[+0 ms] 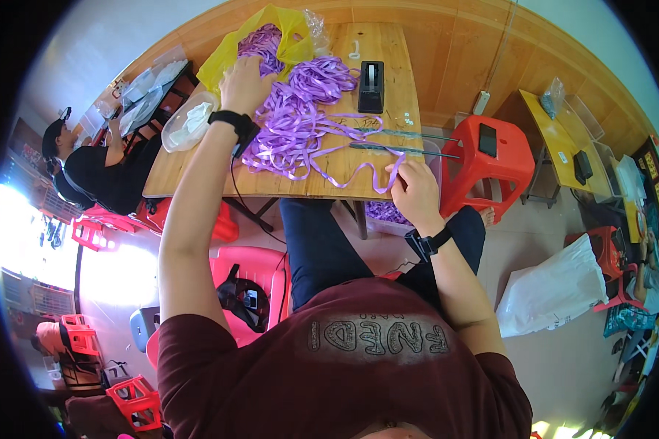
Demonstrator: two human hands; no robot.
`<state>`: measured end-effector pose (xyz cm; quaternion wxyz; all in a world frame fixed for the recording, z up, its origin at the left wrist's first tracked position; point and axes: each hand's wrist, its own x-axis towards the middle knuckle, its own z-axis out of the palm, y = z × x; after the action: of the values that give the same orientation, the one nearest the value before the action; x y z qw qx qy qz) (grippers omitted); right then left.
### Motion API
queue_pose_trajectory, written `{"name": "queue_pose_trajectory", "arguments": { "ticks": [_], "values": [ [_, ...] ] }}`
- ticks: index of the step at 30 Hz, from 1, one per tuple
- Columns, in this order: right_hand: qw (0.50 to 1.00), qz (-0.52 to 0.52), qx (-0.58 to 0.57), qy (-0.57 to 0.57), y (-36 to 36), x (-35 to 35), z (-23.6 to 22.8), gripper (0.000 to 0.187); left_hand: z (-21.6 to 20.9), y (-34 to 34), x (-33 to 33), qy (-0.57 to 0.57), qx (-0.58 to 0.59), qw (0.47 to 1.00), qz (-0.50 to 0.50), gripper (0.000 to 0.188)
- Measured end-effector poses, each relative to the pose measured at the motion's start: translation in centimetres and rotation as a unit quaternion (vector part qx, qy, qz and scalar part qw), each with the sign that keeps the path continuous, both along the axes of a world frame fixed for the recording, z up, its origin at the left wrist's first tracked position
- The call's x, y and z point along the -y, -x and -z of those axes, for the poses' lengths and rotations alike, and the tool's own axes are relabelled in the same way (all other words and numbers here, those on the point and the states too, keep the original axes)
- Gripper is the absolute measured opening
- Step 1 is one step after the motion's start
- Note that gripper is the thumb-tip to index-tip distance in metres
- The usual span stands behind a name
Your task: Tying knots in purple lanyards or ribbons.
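A large tangled heap of purple ribbon (pixel 289 135) lies across the wooden table (pixel 212 175). More of it spills from a yellow plastic bag (pixel 223 51) at the far left. My left hand (pixel 243 84) reaches to the ribbon at the bag's mouth; its fingers are mostly hidden, so their grip is unclear. At the table's near right edge, my right hand (pixel 416 192) pinches a loose strand that runs back to the heap. Just beyond this hand, two thin dark rods (pixel 432 152) stick out past the table's right edge, with ribbon reaching their table ends.
A black tape dispenser (pixel 371 99) stands behind the rods. Left of the heap is a plastic tub (pixel 176 135) with white tissue. A red stool (pixel 490 164) bearing a phone (pixel 488 140) stands at right. Below the table's edge sits a bin of purple ribbon (pixel 388 212). Another person (pixel 102 168) sits at left.
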<state>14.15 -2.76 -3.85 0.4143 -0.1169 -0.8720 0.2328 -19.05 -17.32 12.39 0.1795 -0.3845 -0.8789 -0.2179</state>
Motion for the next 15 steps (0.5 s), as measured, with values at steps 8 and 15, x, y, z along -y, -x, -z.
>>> {"name": "queue_pose_trajectory", "arguments": {
  "ticks": [8,15],
  "values": [
    [1.000,0.010,0.005,-0.009,-0.2,-0.3,0.3,0.019,8.8,-9.1,2.2,0.172,0.136,0.883,0.414,0.021],
    [0.961,0.009,-0.182,0.206,-1.1,-1.3,1.7,0.026,10.2,-10.6,2.4,0.176,0.125,0.886,0.411,0.021]
  ]
}}
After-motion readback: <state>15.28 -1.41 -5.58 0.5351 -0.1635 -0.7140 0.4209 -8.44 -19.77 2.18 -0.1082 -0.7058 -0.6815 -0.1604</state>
